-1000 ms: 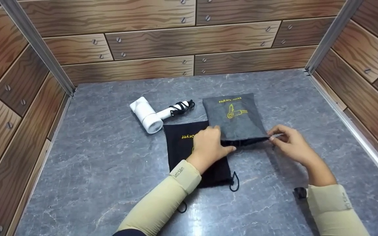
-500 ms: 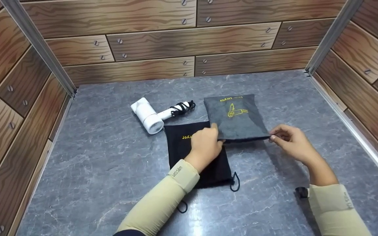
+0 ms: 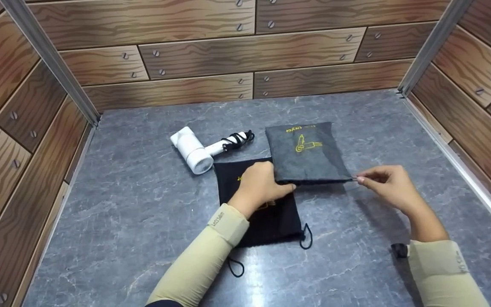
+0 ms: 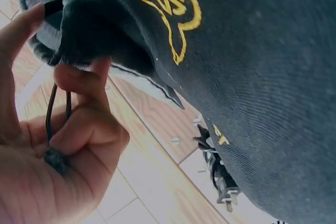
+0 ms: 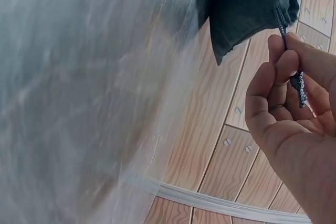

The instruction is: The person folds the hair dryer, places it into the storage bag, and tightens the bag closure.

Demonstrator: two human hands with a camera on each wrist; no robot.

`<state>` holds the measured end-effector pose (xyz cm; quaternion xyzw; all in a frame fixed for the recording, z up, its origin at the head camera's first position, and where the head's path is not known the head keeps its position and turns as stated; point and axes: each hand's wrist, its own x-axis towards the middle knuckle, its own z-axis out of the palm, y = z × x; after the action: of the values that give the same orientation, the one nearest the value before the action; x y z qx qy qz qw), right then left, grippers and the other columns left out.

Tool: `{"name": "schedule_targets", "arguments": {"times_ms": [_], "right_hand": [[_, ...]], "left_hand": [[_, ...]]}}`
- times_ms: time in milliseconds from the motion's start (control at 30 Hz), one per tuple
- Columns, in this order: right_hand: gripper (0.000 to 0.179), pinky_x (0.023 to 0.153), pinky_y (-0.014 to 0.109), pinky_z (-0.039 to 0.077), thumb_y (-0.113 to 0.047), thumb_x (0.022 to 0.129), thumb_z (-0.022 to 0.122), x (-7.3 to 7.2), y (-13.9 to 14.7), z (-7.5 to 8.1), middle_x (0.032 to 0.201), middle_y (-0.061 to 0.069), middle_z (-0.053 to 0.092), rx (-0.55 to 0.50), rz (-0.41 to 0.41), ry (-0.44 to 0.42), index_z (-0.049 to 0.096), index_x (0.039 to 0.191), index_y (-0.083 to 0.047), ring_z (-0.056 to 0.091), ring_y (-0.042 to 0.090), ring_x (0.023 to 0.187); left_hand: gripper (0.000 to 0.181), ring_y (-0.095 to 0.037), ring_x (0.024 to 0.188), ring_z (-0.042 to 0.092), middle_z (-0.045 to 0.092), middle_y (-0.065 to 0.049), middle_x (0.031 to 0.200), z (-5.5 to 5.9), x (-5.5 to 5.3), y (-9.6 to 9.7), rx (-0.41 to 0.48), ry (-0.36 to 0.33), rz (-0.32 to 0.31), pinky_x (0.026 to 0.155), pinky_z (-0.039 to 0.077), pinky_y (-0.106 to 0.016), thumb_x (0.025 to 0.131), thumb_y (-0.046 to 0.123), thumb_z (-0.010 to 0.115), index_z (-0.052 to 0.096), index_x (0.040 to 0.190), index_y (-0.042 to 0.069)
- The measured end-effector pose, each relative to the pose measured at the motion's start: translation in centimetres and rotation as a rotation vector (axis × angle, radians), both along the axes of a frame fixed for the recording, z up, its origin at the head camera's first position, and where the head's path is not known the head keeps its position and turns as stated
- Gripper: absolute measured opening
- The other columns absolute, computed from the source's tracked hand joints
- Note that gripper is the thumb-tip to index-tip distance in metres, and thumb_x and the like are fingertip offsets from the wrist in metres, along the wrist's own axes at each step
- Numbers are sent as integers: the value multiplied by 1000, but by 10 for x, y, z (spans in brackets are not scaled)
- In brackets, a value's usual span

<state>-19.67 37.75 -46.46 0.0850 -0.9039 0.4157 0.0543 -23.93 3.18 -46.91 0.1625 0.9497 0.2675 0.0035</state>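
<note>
A grey drawstring bag [image 3: 307, 155], printed with a yellow hair dryer, is held with its mouth towards me. My left hand [image 3: 259, 183] grips its mouth at the left corner; in the left wrist view, curled fingers hold the bag's edge while a knotted cord [image 4: 50, 111] hangs against the palm. At the right corner, my right hand [image 3: 388, 185] pinches the drawstring [image 5: 284, 38], whose knotted end shows below the fingertips. Beneath the left forearm lies a black drawstring bag [image 3: 277, 228] with yellow print, partly covered. What the grey bag contains is hidden.
A white hair dryer [image 3: 194, 151] with its black cord [image 3: 239, 140] wrapped round the handle lies behind the black bag. Wood-patterned panels [image 3: 245, 51] enclose the grey marbled tabletop [image 3: 134, 192] at the back and both sides.
My right hand has shifted slightly right, drawing the cord out from the grey bag's corner. The bag's mouth looks narrower. My left hand has changed its hold, its thumb now sticking out rightward.
</note>
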Motion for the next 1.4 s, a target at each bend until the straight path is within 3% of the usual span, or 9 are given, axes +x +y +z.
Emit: {"name": "schedule_targets", "arguments": {"times_ms": [100,200,267,367,533,767,1000,1200,1400], "right_hand": [[18,65,16,55,-11,98,77,1,4,1,100,23,80,2,-2,3,81,107,4,72,3,79],[19,66,15,55,-11,98,77,2,7,2,102,23,80,21,2,7,80,109,5,72,0,81],[20,64,15,54,-10,98,77,4,9,2,103,23,80,33,7,8,80,109,6,69,-1,79],[18,61,17,52,-10,97,78,6,12,2,102,23,80,41,4,15,81,108,4,66,-1,75],[15,56,19,50,-11,97,78,9,16,2,95,17,80,49,-22,14,82,105,1,61,2,68],[16,54,21,47,-12,99,76,10,18,5,92,18,78,76,-42,32,81,104,2,58,3,65],[16,56,17,47,-14,99,77,10,23,5,88,18,77,139,-118,92,81,101,2,58,0,66],[21,59,13,45,-17,99,77,10,30,5,89,20,78,174,-183,123,80,102,4,57,-4,67],[24,59,11,43,-16,100,75,7,36,4,88,23,76,171,-215,133,78,102,7,55,-6,65]], "left_hand": [[55,-15,58,47,45,5,64,2,-4,-8,40,-52,-73,55,45,-34,84,59,82,49,67,18],[48,-11,56,42,42,8,61,4,-10,-18,91,-99,-200,55,40,-29,93,45,79,52,65,17],[35,-8,59,45,49,8,64,6,-14,-25,123,-120,-271,60,42,-26,98,31,76,63,70,13],[18,-9,67,53,63,3,75,9,-18,-34,152,-129,-311,69,49,-27,100,15,71,76,87,5],[16,-15,78,61,74,-8,91,10,-21,-43,148,-92,-331,79,56,-35,102,9,66,79,102,0],[16,-22,88,67,77,-10,97,8,-24,-54,126,-4,-342,89,58,-40,101,10,67,80,103,1],[14,-27,92,69,77,-11,97,11,-25,-73,108,92,-393,92,57,-41,99,7,71,84,104,3],[14,-27,96,67,73,-7,96,7,-26,-85,67,179,-326,98,53,-42,100,10,72,84,105,5],[11,-27,89,66,71,-7,89,2,-28,-96,72,257,-256,89,56,-44,97,7,73,84,99,4]]}}
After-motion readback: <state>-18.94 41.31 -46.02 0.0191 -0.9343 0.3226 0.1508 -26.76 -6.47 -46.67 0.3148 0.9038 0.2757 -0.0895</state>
